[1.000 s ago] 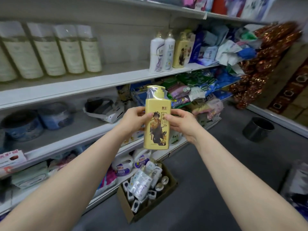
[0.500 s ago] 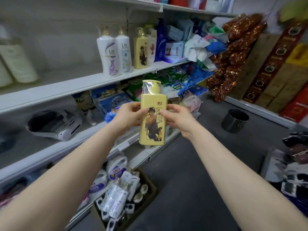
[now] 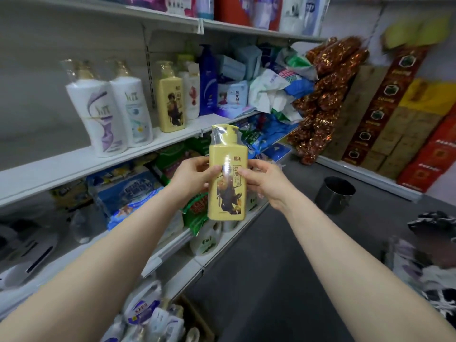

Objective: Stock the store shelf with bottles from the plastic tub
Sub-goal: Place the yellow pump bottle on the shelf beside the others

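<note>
Both our hands hold one yellow bottle upright in mid-air, in front of the shelf and well apart from it. Our left hand wraps the bottle's left edge, its thumb laid across the front near the top of the label and its other fingers curled round the side and out of sight behind. Our right hand mirrors this on the right edge, thumb pressed on the front label just across from the left thumb, the rest of the fingers bent round the back. So the bottle sits clamped between the two thumbs in front and the hidden fingers behind, its pump top in clear wrap standing above both hands and its base hanging below them. On the shelf behind, a matching yellow bottle stands upright, with two white bottles to its left and a blue bottle to its right. At the bottom edge of view we see a box of wrapped bottles, blurred. A metal pot stands on the floor to the right.
</note>
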{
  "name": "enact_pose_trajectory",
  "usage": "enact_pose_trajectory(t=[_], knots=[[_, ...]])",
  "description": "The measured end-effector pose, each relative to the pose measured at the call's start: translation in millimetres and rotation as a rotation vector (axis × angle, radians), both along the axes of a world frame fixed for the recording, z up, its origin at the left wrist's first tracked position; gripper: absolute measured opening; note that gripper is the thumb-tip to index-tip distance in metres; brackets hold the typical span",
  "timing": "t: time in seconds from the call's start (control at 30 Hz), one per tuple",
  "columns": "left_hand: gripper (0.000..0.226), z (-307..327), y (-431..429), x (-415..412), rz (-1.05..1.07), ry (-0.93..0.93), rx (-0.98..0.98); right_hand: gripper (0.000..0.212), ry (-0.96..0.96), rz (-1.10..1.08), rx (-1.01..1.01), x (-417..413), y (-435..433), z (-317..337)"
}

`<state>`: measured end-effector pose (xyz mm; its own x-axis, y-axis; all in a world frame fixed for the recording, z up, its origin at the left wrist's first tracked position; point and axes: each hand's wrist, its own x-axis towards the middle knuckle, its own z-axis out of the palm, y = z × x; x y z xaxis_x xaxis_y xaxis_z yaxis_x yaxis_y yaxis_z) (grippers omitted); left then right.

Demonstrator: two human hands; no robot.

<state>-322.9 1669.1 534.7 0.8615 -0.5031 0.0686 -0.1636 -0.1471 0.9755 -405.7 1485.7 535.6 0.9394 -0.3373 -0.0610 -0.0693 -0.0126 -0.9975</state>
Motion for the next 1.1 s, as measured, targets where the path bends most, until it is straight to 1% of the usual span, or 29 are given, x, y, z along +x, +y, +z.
enact_pose_trajectory(t=[0.07,0.13,0.2,0.3,0.43,0.6,0.7,0.83,0.9,1.0,1.1], knots=[[0.036,3.4,-10.8,17.2,0.015,-0.003,-0.001,0.045,0.003,0.004,0.006,19.7,-11.2,2.0],[0.038,5.8,-18.5,31.1,0.031,-0.001,0.009,0.039,0.007,0.027,-0.007,37.0,-19.3,3.6],[0.036,8.2,-24.7,42.8,0.049,-0.002,0.015,0.034,-0.007,0.05,-0.008,55.7,-28.2,4.3],[0.028,12.0,-27.6,59.1,0.074,-0.011,0.017,0.037,-0.028,0.094,-0.003,84.3,-38.5,3.7],[0.043,11.9,-31.6,87.0,0.171,-0.078,0.066,0.032,-0.066,0.185,0.006,131.3,-49.3,5.9],[0.055,20.4,-45.1,107.3,0.358,-0.139,0.046,0.039,-0.103,0.318,0.0,185.9,-61.1,16.6],[0.061,28.6,-50.5,124.9,0.454,-0.225,0.107,0.038,-0.129,0.39,-0.015,213.9,-67.8,28.9],[0.074,32.6,-59.2,144.7,0.543,-0.242,0.099,0.034,-0.164,0.502,-0.029,247.2,-77.9,41.2],[0.079,33.1,-62.3,152.8,0.589,-0.255,0.081,0.036,-0.178,0.545,-0.024,261.8,-79.9,45.5],[0.068,42.1,-65.8,156.0,0.641,-0.279,0.074,0.039,-0.217,0.584,-0.045,278.4,-78.4,49.2],[0.063,49.1,-67.0,162.2,0.691,-0.323,0.093,0.045,-0.256,0.617,-0.023,291.0,-76.2,53.3]])
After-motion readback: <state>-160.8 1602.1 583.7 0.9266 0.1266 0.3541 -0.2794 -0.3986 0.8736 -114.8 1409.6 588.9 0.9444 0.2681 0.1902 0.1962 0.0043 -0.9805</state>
